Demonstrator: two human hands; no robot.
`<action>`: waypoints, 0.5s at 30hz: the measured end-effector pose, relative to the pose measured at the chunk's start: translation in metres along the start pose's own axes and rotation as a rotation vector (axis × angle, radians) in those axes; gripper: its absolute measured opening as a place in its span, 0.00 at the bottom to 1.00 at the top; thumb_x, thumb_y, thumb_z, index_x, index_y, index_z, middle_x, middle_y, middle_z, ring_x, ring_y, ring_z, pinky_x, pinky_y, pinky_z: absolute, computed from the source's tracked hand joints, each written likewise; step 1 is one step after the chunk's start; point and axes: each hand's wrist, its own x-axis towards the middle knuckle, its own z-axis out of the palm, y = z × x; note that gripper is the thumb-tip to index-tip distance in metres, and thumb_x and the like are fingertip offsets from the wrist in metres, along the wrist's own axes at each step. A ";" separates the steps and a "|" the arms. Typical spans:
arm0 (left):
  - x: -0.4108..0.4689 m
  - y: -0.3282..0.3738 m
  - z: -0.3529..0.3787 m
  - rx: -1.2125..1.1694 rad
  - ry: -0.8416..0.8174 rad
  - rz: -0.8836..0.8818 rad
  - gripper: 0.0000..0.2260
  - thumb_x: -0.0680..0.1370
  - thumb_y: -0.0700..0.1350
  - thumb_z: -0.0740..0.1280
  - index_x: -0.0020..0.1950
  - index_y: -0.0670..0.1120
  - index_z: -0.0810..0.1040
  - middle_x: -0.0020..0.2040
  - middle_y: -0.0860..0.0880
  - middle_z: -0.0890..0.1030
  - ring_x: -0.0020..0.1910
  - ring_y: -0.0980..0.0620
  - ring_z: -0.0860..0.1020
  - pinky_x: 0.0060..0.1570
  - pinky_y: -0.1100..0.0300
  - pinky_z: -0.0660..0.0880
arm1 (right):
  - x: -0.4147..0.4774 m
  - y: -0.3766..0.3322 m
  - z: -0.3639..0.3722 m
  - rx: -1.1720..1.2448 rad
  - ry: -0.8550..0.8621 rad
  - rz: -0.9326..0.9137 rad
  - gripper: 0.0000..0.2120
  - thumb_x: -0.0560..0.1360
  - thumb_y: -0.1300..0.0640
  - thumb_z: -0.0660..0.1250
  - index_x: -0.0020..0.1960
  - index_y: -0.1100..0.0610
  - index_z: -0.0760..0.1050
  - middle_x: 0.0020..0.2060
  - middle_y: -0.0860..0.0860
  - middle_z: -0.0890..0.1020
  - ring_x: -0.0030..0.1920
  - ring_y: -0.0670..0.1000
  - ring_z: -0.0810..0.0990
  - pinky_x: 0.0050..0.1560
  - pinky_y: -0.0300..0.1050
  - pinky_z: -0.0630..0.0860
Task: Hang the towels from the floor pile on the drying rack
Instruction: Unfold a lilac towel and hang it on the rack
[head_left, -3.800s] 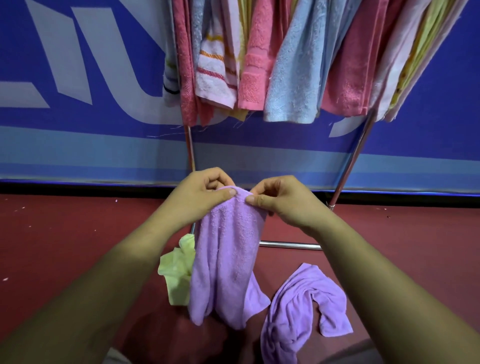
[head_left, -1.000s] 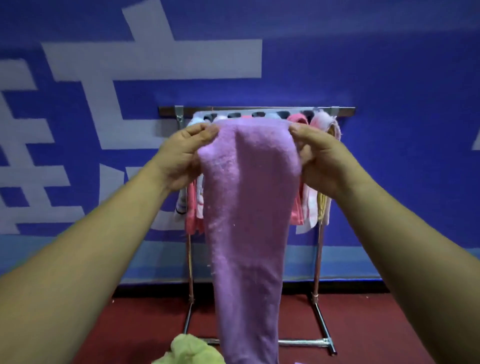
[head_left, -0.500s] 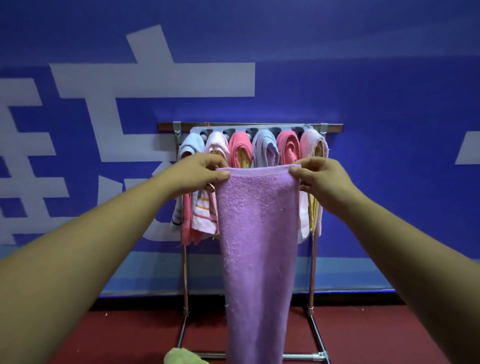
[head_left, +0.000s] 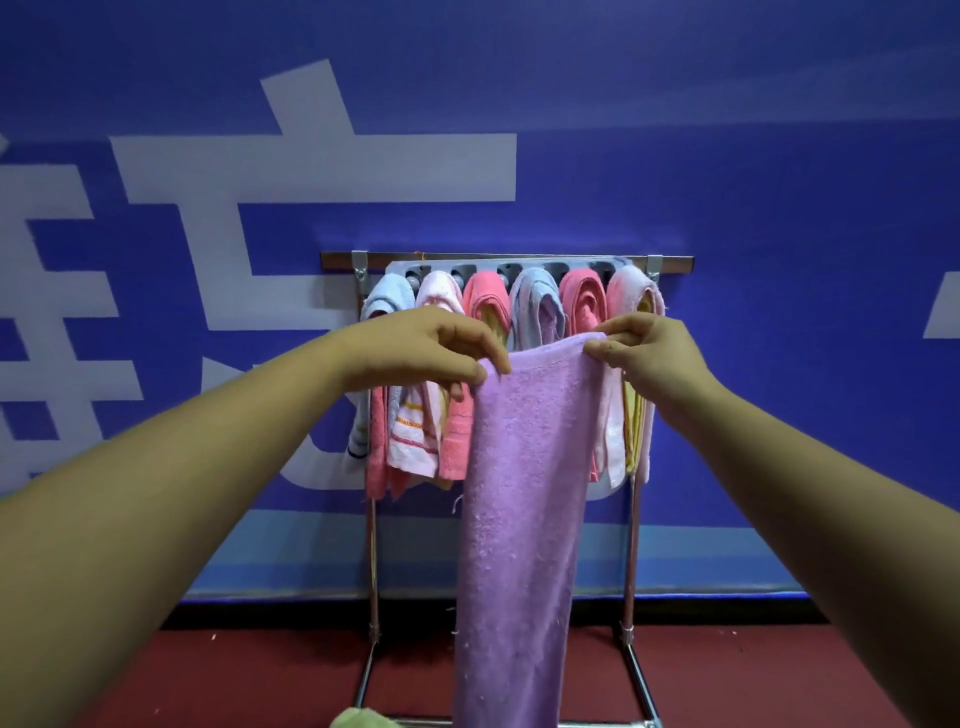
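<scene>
A long purple towel (head_left: 519, 509) hangs straight down in front of the metal drying rack (head_left: 506, 259). My left hand (head_left: 426, 351) pinches its top left corner and my right hand (head_left: 652, 356) pinches its top right corner, stretching the top edge flat just below the rack's rails. Several towels (head_left: 485, 306) in blue, pink and white are draped over the rails behind it. A bit of yellow-green towel (head_left: 358, 718) shows on the floor at the bottom edge; the remainder of the pile is out of view.
A blue wall (head_left: 779, 208) with large white lettering stands right behind the rack. The rack's upright legs (head_left: 372, 561) rise from a base bar on the dark red floor (head_left: 234, 675).
Both hands lifted the purple towel from the floor to rack height, then lowered it slightly over the last second. The rack's rails and hung towels are now in view above its top edge.
</scene>
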 end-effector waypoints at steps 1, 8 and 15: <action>0.000 0.000 0.000 0.024 -0.033 0.001 0.12 0.79 0.32 0.65 0.58 0.45 0.81 0.49 0.52 0.83 0.47 0.56 0.81 0.49 0.64 0.78 | 0.001 0.000 0.000 0.000 0.015 0.004 0.07 0.74 0.62 0.74 0.51 0.61 0.81 0.34 0.49 0.81 0.27 0.36 0.75 0.29 0.28 0.70; 0.008 0.008 0.007 0.426 0.123 0.083 0.06 0.79 0.47 0.69 0.54 0.55 0.83 0.45 0.60 0.82 0.46 0.65 0.80 0.48 0.69 0.74 | 0.001 0.000 0.002 0.080 -0.029 0.083 0.06 0.73 0.64 0.76 0.48 0.63 0.82 0.40 0.55 0.83 0.37 0.49 0.81 0.38 0.42 0.81; 0.012 0.019 0.016 0.089 -0.057 0.219 0.02 0.78 0.40 0.70 0.47 0.46 0.81 0.56 0.46 0.80 0.59 0.49 0.78 0.62 0.56 0.75 | -0.002 -0.017 0.011 0.131 -0.196 0.105 0.08 0.73 0.66 0.74 0.51 0.67 0.82 0.42 0.61 0.83 0.40 0.52 0.81 0.44 0.46 0.83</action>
